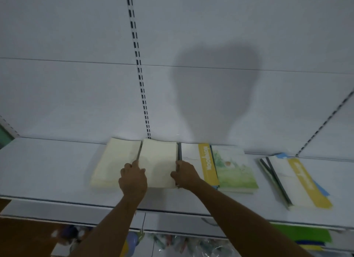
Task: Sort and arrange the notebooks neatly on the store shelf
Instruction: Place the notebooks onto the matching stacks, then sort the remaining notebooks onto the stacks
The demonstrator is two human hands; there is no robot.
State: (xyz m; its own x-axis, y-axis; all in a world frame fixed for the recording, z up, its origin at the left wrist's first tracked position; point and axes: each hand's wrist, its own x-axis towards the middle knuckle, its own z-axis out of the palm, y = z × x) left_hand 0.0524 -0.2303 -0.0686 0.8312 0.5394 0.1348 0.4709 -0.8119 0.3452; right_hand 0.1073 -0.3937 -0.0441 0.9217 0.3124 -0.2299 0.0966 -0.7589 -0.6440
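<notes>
Two cream notebooks lie side by side on the white shelf (47,168). My left hand (133,178) grips the left edge of the middle cream notebook (159,160), next to the left cream notebook (113,160). My right hand (184,175) holds the same notebook's dark-spined right edge. To the right lie a white notebook with a yellow band (199,160) and a green illustrated notebook (234,166). A separate pile of white-and-yellow notebooks (293,182) sits skewed at the far right.
The white back panel (76,84) has a slotted upright (140,74) rising behind the notebooks. A lower shelf shows green and blue stock (304,235) at right and packaged goods (172,241) below. Brown floor (24,235) lies at lower left.
</notes>
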